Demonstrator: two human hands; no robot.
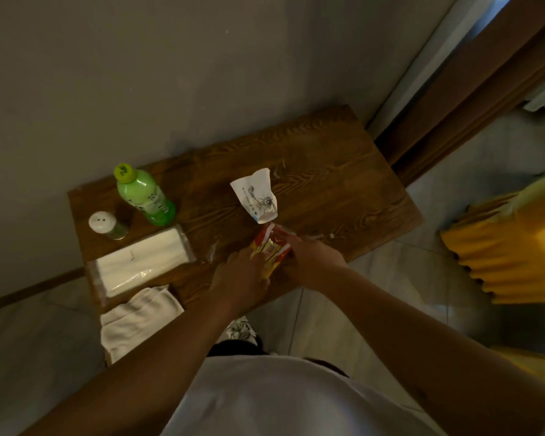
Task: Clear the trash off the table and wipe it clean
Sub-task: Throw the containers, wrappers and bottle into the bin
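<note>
Wooden table (328, 171): both my hands, left hand (238, 278) and right hand (312, 262), pinch a red wrapper (269, 248); white wrapper (258, 196) just beyond, cloth (139, 316) left, seemingly unused.

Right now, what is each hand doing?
Left hand: closed on the red-and-yellow snack wrapper.
Right hand: also gripping that wrapper, from the other side.

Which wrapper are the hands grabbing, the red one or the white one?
The red and yellow wrapper: both the left hand and right hand touch it. The white wrapper lies untouched farther back on the table.
</note>
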